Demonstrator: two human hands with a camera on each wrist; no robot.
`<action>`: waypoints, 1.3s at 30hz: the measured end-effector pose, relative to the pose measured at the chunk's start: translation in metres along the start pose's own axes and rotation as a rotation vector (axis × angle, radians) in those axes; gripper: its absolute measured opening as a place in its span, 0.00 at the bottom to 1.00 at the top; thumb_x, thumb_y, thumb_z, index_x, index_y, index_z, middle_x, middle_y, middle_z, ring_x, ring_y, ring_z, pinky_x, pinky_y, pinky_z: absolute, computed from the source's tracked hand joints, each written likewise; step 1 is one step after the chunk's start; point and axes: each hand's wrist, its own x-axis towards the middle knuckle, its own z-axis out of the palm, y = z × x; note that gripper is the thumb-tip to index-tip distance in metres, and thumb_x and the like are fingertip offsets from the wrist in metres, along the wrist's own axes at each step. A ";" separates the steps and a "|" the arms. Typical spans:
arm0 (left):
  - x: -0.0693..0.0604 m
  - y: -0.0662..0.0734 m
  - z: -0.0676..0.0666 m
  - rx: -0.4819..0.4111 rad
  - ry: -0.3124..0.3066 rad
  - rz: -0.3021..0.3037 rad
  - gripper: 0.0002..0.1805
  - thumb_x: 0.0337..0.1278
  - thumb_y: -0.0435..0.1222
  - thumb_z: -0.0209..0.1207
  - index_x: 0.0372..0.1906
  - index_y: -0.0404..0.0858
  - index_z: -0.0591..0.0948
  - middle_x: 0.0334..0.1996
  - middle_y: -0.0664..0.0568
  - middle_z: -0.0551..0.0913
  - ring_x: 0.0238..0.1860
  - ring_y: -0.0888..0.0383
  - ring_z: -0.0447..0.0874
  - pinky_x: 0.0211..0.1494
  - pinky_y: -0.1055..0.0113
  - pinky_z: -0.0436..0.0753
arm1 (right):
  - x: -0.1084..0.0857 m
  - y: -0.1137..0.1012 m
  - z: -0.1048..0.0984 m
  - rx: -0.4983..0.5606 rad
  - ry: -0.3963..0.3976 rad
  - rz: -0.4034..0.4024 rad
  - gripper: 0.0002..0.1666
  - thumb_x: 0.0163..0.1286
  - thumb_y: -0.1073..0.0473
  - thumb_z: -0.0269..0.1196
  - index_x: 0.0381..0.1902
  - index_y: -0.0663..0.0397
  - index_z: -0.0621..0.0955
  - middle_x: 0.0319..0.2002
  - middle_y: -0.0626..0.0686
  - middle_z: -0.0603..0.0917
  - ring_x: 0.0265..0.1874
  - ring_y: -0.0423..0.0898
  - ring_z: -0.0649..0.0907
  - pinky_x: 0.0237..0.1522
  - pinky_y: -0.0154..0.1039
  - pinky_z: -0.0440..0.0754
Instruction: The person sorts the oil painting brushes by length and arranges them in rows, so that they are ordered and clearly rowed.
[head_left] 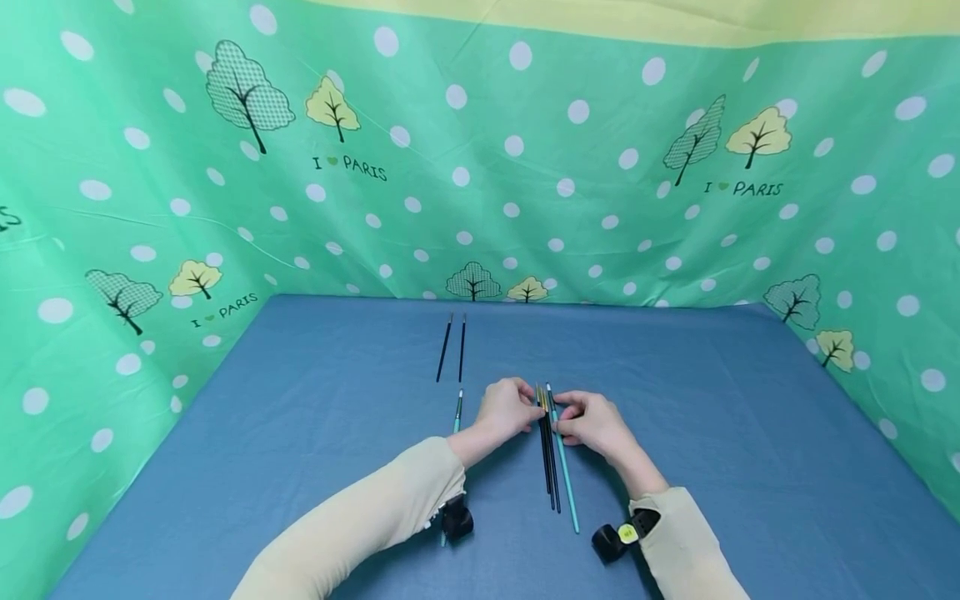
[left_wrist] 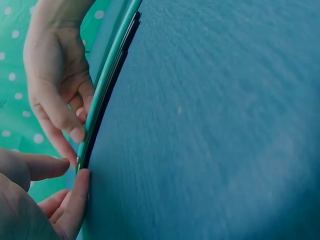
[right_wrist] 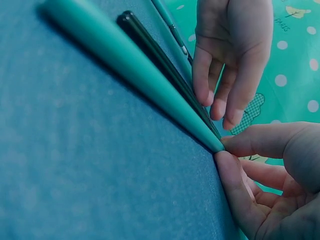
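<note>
Several slim paintbrushes lie close together between my two hands on the blue table, bristle ends away from me. My left hand [head_left: 506,408] is at the left of the black paintbrushes [head_left: 550,467], its fairly straight fingers against them near the metal collars. With thumb and forefinger, my right hand [head_left: 596,423] pinches a teal paintbrush [head_left: 566,479] near its head, at the right of the bundle. The right wrist view shows the teal handle [right_wrist: 130,75] running alongside the black handles [right_wrist: 155,50]. Fingers partly hide the brush heads.
Two black paintbrushes, a left one [head_left: 444,350] and a right one [head_left: 462,350], lie farther back. Another teal paintbrush [head_left: 458,410] lies partly under the left forearm. A blue cloth [head_left: 337,367] covers the table; a green dotted curtain [head_left: 480,125] hangs behind.
</note>
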 end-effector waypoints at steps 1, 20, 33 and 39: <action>0.000 0.000 0.001 0.010 0.007 0.002 0.14 0.46 0.34 0.66 0.39 0.35 0.79 0.24 0.52 0.79 0.16 0.62 0.79 0.19 0.72 0.78 | 0.000 0.000 0.000 0.001 -0.001 0.001 0.27 0.53 0.68 0.65 0.54 0.59 0.76 0.27 0.54 0.79 0.22 0.42 0.81 0.26 0.36 0.84; 0.003 0.002 0.005 0.177 0.053 0.052 0.15 0.46 0.33 0.65 0.41 0.35 0.77 0.24 0.53 0.77 0.12 0.65 0.75 0.16 0.75 0.75 | 0.000 -0.003 0.001 -0.009 -0.008 -0.001 0.26 0.55 0.68 0.64 0.54 0.61 0.75 0.28 0.55 0.78 0.23 0.42 0.80 0.26 0.36 0.84; 0.011 0.000 0.001 0.223 0.050 0.033 0.20 0.49 0.31 0.60 0.50 0.33 0.76 0.16 0.55 0.76 0.11 0.64 0.74 0.18 0.74 0.74 | 0.000 0.000 0.001 -0.003 -0.003 0.020 0.27 0.54 0.68 0.65 0.55 0.58 0.76 0.27 0.54 0.78 0.22 0.42 0.80 0.26 0.36 0.84; 0.010 0.004 -0.001 0.352 0.031 0.075 0.22 0.45 0.37 0.66 0.49 0.34 0.78 0.34 0.49 0.79 0.30 0.57 0.79 0.30 0.69 0.78 | -0.001 -0.001 -0.001 0.001 -0.004 0.018 0.27 0.54 0.68 0.65 0.55 0.59 0.76 0.27 0.54 0.78 0.22 0.43 0.81 0.27 0.36 0.84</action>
